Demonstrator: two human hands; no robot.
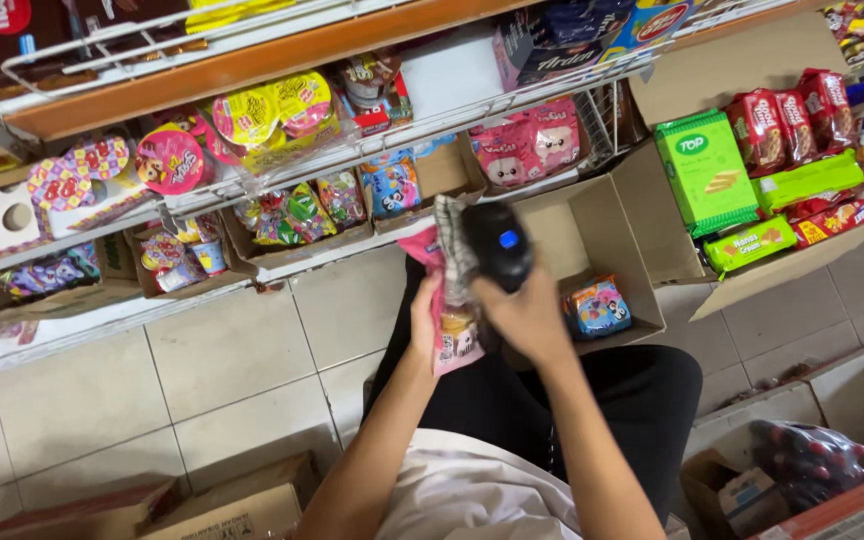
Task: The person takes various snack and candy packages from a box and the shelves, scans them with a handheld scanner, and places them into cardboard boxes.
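My left hand grips a pink snack packet from behind, held upright over my lap. My right hand is wrapped around a black handheld scanner with a small blue lit screen, pressed right beside the top of the packet. A checked cloth or strap hangs between the packet and the scanner. Just past my hands stands an open cardboard box with one blue snack packet at its bottom.
Wire-fronted shelves hold cup snacks and sweet packets in small cartons. A second open box at right carries green and red biscuit packs. More cardboard boxes lie on the tiled floor near me, and a bag of bottles sits lower right.
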